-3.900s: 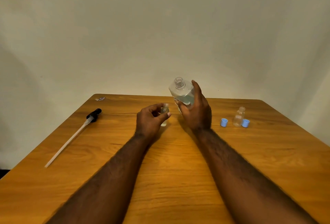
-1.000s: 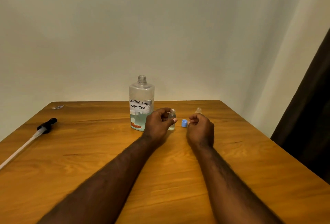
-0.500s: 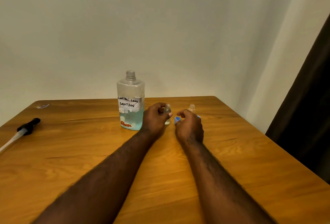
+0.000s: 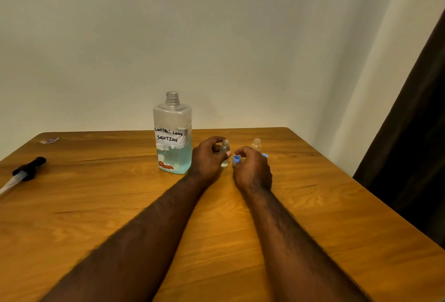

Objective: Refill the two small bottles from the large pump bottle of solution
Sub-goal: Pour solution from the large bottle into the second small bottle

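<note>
Small bottle (image 4: 225, 148) partly hidden by left hand (image 4: 206, 160); right hand (image 4: 253, 172) pinches cap (image 4: 236, 158).

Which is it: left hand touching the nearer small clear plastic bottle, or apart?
Touching. Head view shows the left hand gripping the nearer small clear plastic bottle.

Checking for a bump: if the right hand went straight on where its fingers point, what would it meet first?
Probably the small bottle the left hand grips; the right hand, pinching a blue cap, points at it. Depth is unclear.

Left hand (image 4: 206, 158), right hand (image 4: 253, 172), fingers (image 4: 241, 151) curled.
</note>
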